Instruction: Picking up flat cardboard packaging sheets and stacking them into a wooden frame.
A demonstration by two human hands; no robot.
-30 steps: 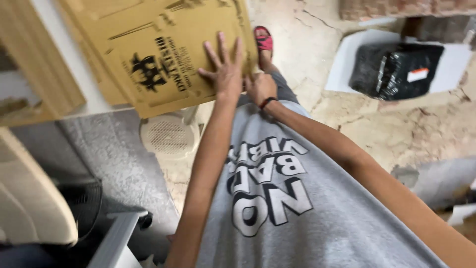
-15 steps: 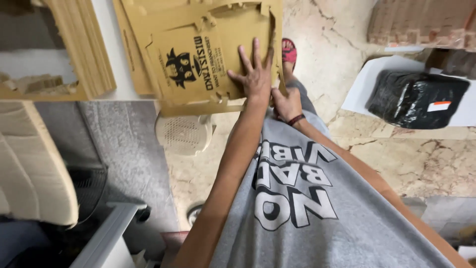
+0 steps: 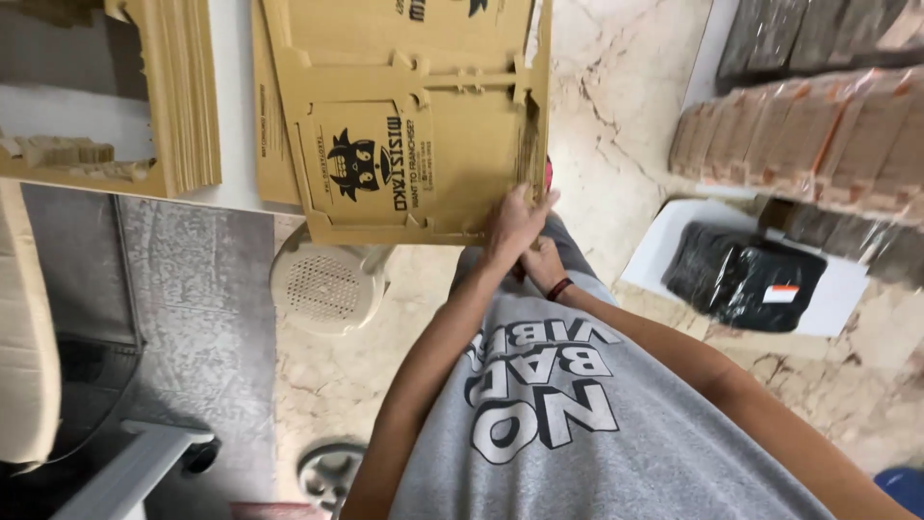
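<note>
A flat brown die-cut carton (image 3: 404, 135) is held at its near right corner by the left hand (image 3: 512, 226), whose fingers (image 3: 525, 197) are pressed flat along the edge, apparently to steady the sheet. The right hand (image 3: 541, 265) is tucked just below it, against the same corner; whether its fingers are closed cannot be told. The carton lies on a white tabletop (image 3: 236, 144), overhanging the near edge, beside a stack of cardboard (image 3: 178, 96). A white stool (image 3: 322, 287) stands on the floor below.
</note>
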